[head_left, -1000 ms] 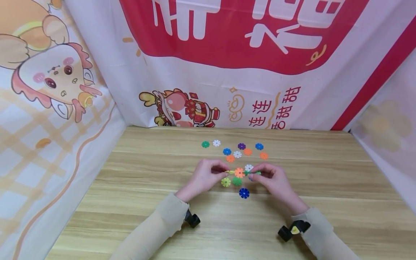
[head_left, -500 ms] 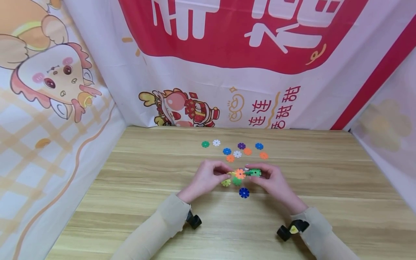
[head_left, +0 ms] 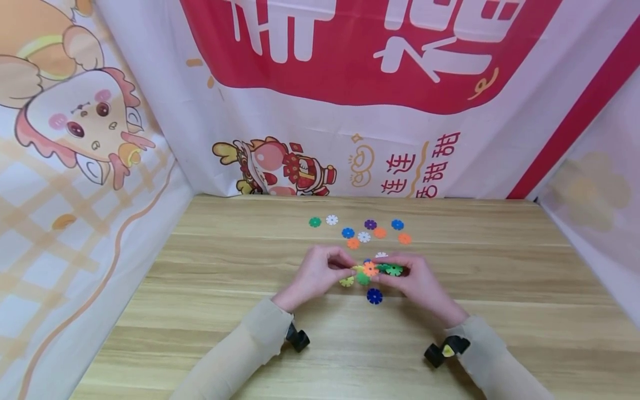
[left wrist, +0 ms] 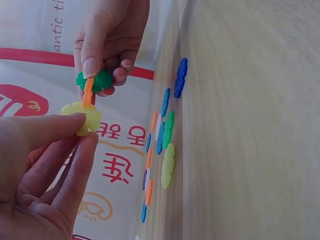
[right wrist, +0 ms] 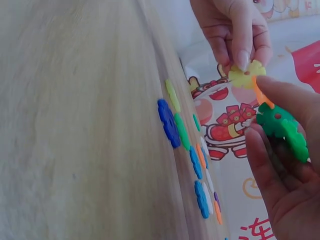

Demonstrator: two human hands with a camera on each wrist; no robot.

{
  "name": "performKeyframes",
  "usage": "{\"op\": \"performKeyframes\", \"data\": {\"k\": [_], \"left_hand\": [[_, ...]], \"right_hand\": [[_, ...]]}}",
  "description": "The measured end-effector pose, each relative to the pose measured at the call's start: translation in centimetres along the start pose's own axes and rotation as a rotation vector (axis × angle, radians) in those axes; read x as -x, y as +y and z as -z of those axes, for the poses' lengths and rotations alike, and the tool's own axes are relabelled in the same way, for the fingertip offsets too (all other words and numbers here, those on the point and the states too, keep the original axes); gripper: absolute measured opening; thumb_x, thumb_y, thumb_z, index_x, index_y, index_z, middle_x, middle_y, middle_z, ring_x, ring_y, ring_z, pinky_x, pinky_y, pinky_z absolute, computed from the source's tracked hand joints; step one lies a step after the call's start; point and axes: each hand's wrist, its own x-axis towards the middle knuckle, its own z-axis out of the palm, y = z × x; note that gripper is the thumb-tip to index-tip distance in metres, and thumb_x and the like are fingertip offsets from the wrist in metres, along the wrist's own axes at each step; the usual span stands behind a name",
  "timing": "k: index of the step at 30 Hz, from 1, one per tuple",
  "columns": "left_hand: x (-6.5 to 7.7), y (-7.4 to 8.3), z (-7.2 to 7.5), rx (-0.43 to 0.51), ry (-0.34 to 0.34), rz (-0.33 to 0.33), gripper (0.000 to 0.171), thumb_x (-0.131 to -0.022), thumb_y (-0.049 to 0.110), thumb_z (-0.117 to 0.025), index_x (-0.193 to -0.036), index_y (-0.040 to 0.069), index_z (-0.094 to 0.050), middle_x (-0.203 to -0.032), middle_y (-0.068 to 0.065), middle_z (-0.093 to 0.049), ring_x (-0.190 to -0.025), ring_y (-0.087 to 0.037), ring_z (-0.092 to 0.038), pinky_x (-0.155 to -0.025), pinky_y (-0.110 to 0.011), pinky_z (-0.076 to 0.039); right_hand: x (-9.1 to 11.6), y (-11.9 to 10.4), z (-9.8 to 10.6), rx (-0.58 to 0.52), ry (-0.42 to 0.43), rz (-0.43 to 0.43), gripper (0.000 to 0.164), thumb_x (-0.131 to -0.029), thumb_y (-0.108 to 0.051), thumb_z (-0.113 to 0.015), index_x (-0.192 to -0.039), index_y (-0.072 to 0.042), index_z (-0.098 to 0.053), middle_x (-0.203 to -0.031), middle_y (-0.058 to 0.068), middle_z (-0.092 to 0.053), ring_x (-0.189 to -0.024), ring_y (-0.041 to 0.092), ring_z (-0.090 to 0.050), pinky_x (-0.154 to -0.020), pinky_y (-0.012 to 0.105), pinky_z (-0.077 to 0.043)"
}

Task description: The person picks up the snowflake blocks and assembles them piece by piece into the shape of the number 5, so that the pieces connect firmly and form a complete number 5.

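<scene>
Above the table, both hands hold a short chain of interlocking plastic snowflake discs. My left hand (head_left: 318,269) pinches its yellow disc (left wrist: 89,119) between thumb and fingertips. In the middle an orange disc (head_left: 370,269) is slotted between the yellow one and a dark green disc (right wrist: 271,119). My right hand (head_left: 422,280) grips the other end, its thumb at the orange disc and its fingers under the dark green one. A lighter green disc (right wrist: 296,141) is joined to the dark green disc and sticks out at the right end.
Loose discs lie on the wooden table (head_left: 320,355): a dark blue disc (head_left: 374,296) nearest the person, a yellow-green disc (head_left: 346,281) and a green disc (head_left: 363,279) below the hands. Several more, including a purple disc (head_left: 370,224), lie behind. A printed cloth (head_left: 280,111) stands at the back.
The right hand has turned the chain's green end, so the lighter green disc now shows its face. The right fingers have shifted left toward the orange disc. The left hand has barely moved.
</scene>
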Motion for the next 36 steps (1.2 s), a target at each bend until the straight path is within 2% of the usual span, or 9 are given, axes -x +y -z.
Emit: {"op": "performKeyframes", "data": {"k": [6,11,17,23,30,36], "left_hand": [[0.13,0.18,-0.09,0.041,-0.015,-0.023,0.017,-0.086,0.000,-0.081,-0.094,0.014,-0.076,-0.091,0.008,-0.073,-0.084,-0.011,-0.070,-0.077,-0.027,-0.058],[0.25,0.44,-0.23,0.067,-0.015,-0.039,0.018,-0.086,0.000,-0.081,-0.094,0.015,-0.076,-0.091,0.007,-0.073,-0.083,-0.012,-0.070,-0.075,-0.028,-0.059],[0.35,0.62,-0.47,0.075,-0.029,-0.065,0.019,-0.085,-0.002,-0.081,-0.092,0.015,-0.076,-0.089,0.006,-0.072,-0.081,-0.014,-0.070,-0.074,-0.029,-0.059],[0.45,0.63,-0.54,0.064,-0.029,-0.078,0.018,-0.085,-0.002,-0.081,-0.090,0.015,-0.076,-0.088,0.006,-0.072,-0.080,-0.013,-0.069,-0.073,-0.029,-0.059],[0.53,0.44,-0.53,0.091,-0.031,-0.079,0.015,-0.084,-0.003,-0.081,-0.089,0.012,-0.077,-0.086,0.005,-0.072,-0.078,-0.015,-0.070,-0.071,-0.031,-0.060],[0.52,0.27,-0.60,0.093,-0.018,-0.065,0.015,-0.085,-0.002,-0.081,-0.089,0.012,-0.076,-0.087,0.004,-0.073,-0.079,-0.015,-0.070,-0.071,-0.031,-0.060]], "right_hand": [[0.27,-0.25,0.24,0.028,-0.021,0.052,0.040,-0.085,-0.040,-0.083,-0.121,-0.023,-0.076,-0.115,-0.003,-0.070,-0.100,0.024,-0.064,-0.080,0.032,-0.059],[0.50,-0.59,0.39,-0.018,-0.011,0.024,0.037,-0.083,-0.040,-0.086,-0.116,-0.025,-0.077,-0.119,0.000,-0.069,-0.105,0.025,-0.065,-0.083,0.030,-0.058],[0.54,-0.55,0.37,-0.030,-0.009,-0.010,0.037,-0.080,-0.043,-0.087,-0.112,-0.027,-0.078,-0.115,0.000,-0.071,-0.097,0.025,-0.065,-0.079,0.033,-0.059],[0.55,-0.39,0.12,-0.069,-0.025,-0.019,0.035,-0.081,-0.039,-0.087,-0.113,-0.026,-0.078,-0.114,0.000,-0.072,-0.094,0.026,-0.066,-0.077,0.035,-0.060],[0.61,-0.26,-0.26,-0.102,-0.019,-0.051,0.033,-0.083,-0.032,-0.087,-0.114,-0.022,-0.078,-0.117,0.002,-0.070,-0.096,0.027,-0.066,-0.078,0.034,-0.060],[0.63,-0.24,-0.48,-0.109,-0.007,-0.058,0.039,-0.080,-0.037,-0.088,-0.115,-0.024,-0.077,-0.119,0.002,-0.070,-0.098,0.027,-0.066,-0.077,0.035,-0.060]]}}
